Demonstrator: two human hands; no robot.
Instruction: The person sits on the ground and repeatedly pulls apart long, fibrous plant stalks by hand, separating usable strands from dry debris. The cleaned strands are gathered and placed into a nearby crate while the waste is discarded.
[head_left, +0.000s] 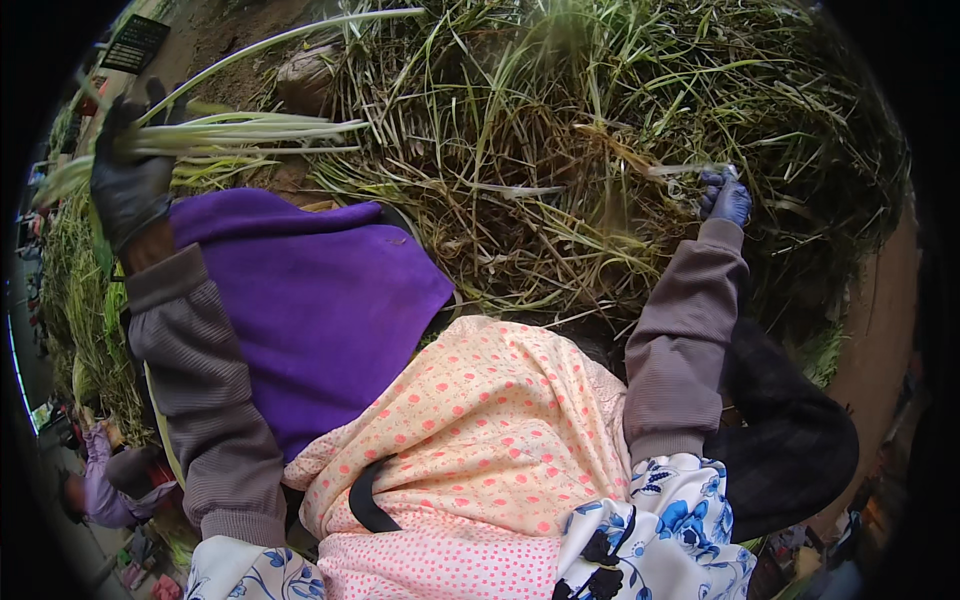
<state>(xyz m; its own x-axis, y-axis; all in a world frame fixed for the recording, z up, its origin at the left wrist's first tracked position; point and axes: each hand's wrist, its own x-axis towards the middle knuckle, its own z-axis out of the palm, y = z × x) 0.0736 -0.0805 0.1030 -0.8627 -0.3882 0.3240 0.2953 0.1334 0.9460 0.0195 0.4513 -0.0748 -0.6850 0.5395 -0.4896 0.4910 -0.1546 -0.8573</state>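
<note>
At the upper left, my left hand (133, 191) in a dark glove holds a bunch of pale green-white vegetable stalks (247, 136), which look like scallions or garlic shoots. The cut or root ends point right, and one long stalk (292, 34) arcs above the others. My right hand (726, 199), in a blue glove, is closed at the right, pinching a pale, thin strip of plant (679, 170) with brownish roots or fibres near its far end. Beneath and around that hand spreads a heap of green and brown plant trimmings (555, 172). Purple cloth (315, 300) covers the lap by my left arm.
A stone or clod (306, 75) sits beside the heap. Beyond it a dark crate (135, 43) stands on bare ground. Long green bundles (71, 315) line the left side, where another person (124, 480) in a purple top works. Floral cloth (480, 420) covers my front.
</note>
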